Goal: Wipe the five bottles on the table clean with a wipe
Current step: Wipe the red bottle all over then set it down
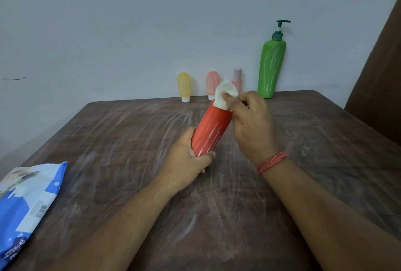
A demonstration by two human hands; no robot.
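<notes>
Wipes packet [26,203]: blue and white, lies flat at the near left corner of the counter [108,162], partly cut by the frame edge. Counter surface is dark brown and carries pale smeared streaks across most of its width.

Yellow bottle [184,87]: small, stands cap-down at the far edge of the counter, against the wall, apart from the others to its left.

Left hand [186,162]: grip curled round the lower end of the red bottle [211,133], thumb on the near side, fingers wrapped beneath. The red bottle is held above the counter's middle, tilted with its top away from the person and to the right. White streaks show on its lower body.

Peach bottle [211,81]: small, cap-down at the far edge, partly hidden behind the wipe [224,95].

Wipe: white, crumpled, bunched over the top end of the red bottle and touching it.

Pink bottle [237,79]: slim, upright at the far edge, just right of the peach bottle, its lower part hidden by the wipe and hand.

Right hand [249,123]: grip pinching the wipe between thumb and fingertips at the red bottle's top. A red thread band [272,162] circles the wrist.

Green pump bottle [272,62]: tall, upright at the far right edge of the counter, dark green pump on top, white scratch marks on its body.
</notes>
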